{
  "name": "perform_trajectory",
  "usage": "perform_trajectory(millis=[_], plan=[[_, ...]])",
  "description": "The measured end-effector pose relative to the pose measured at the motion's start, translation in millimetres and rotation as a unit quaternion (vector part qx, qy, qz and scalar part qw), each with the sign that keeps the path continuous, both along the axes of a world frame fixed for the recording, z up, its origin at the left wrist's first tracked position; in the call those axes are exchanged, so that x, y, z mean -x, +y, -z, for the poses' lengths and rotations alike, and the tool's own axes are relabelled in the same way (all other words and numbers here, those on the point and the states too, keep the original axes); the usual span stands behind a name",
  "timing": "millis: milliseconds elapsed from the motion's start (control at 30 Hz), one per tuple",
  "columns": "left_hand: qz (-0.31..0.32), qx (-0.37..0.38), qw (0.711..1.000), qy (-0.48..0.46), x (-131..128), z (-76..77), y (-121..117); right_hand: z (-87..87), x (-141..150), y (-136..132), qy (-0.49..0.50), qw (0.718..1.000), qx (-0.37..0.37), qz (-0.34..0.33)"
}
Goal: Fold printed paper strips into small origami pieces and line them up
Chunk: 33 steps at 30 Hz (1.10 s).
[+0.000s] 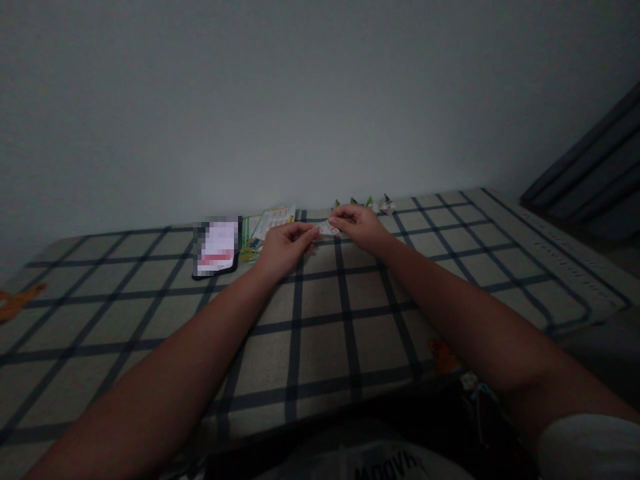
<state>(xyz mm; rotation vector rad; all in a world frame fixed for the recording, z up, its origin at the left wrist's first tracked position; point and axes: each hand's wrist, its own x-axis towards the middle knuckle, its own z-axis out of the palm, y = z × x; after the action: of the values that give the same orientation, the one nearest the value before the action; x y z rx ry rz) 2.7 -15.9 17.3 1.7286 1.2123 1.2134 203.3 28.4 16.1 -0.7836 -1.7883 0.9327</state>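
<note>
Between my two hands stretches a small strip of printed paper [329, 229], pale with reddish and green marks. My left hand [287, 246] pinches its left end between thumb and fingers. On the other end, my right hand [357, 225] has its fingertips closed. Just behind the right hand stand several small folded paper pieces [371, 203], green and white, in a row near the wall. Left of my left hand lie printed green and white sheets [274, 221], partly overlapping. The print on the strip is too small to read.
A phone with a lit, blurred screen [219, 247] lies left of the sheets. The checked cloth [320, 347] covers the table up to the wall [320, 100]. An orange item [20, 301] is at the far left, and a dark curtain [595, 167] hangs at right.
</note>
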Motion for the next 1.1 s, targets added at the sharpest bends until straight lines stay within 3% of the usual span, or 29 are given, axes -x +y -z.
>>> perform_trajectory(millis=[233, 433, 600, 767, 933, 1100], plan=[[0.037, 0.027, 0.996, 0.081, 1.8, 5.5, 0.7, -1.1, -1.5, -2.8, -0.093, 0.994, -0.041, -0.038], [0.072, 0.017, 0.991, 0.11, 0.9, 2.0, -2.3, 1.6, -0.7, -1.1, -0.088, 0.994, -0.029, -0.054], [0.029, 0.008, 0.997, 0.064, 3.3, 0.0, 0.4, 3.3, 0.9, 1.0, -0.021, 0.999, 0.026, -0.024], [-0.022, -0.018, 0.998, 0.058, 5.6, -5.2, 1.6, 4.5, 0.2, 2.8, -0.023, 0.994, 0.099, -0.043], [-0.011, 0.008, 1.0, 0.015, 3.2, -7.5, 0.7, 4.0, 1.3, 0.0, -0.003, 0.997, 0.08, -0.022], [0.008, 0.053, 0.995, -0.087, -2.1, -2.3, 3.3, 0.3, 1.5, -3.1, -0.014, 1.0, 0.012, 0.001]])
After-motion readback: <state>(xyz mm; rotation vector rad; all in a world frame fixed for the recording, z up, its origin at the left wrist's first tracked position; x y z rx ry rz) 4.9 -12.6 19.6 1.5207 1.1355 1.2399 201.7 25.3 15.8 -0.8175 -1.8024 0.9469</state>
